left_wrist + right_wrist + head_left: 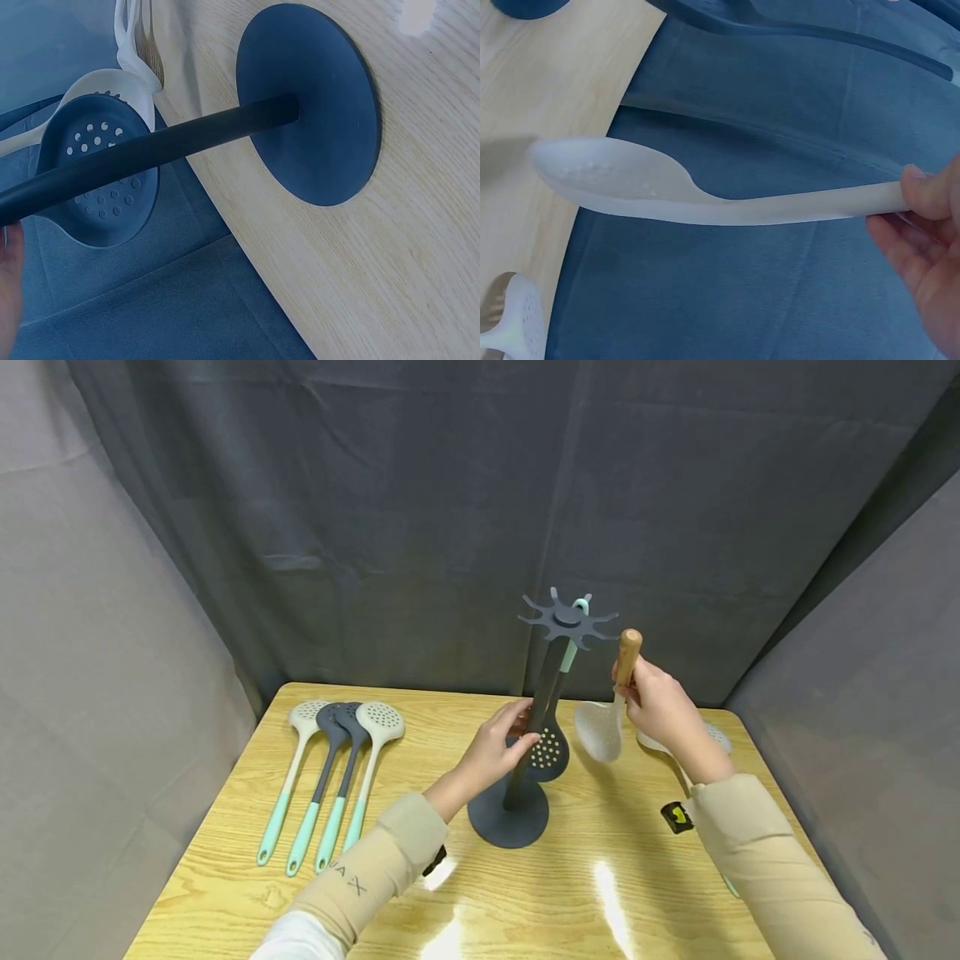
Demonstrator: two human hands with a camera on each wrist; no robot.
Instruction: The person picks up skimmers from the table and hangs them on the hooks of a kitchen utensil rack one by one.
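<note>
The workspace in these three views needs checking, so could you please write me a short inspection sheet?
Surface: wooden table, glare patches.
Job's things: dark utensil stand upright, a dark skimmer hanging on it; white skimmer with wooden handle.
Clutter: four skimmers lying at left; another white utensil behind the right hand.
Hands: left hand grips the stand's pole; right hand holds the white skimmer.
Cables: nothing seen.
Surroundings: grey curtains.

Both arms in tan/beige sleeves; left sleeve has dark lettering near the forearm, white layer under it at the elbow. Hands bare.
</note>
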